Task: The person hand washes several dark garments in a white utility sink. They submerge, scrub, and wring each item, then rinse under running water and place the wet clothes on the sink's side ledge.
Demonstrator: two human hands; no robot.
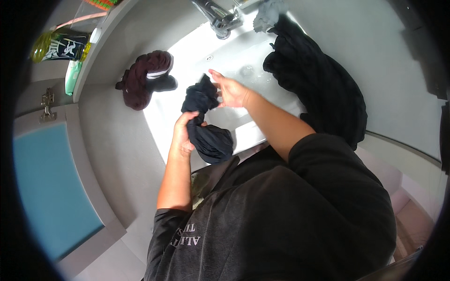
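My left hand (182, 133) is closed around the narrow middle of a twisted, dark navy or black cloth garment (212, 140). The garment bulges out both above and below that grip, over the near left part of a white washbasin (246, 135). Close to its upper bunch is my right hand (232, 92), with thumb and fingers spread. Those fingers are at the cloth's right edge; whether they touch it is hard to tell. Shallow water lies in the basin, beneath a chrome faucet (221, 24).
A bunched maroon and black garment (140, 79) rests on the basin's left rim. Large black fabric (320, 80) drapes over the right side, with a pale grey cloth (267, 15) behind. At left are a yellow liquid bottle (59, 45), a green tube (73, 77) and an open cabinet door (52, 189).
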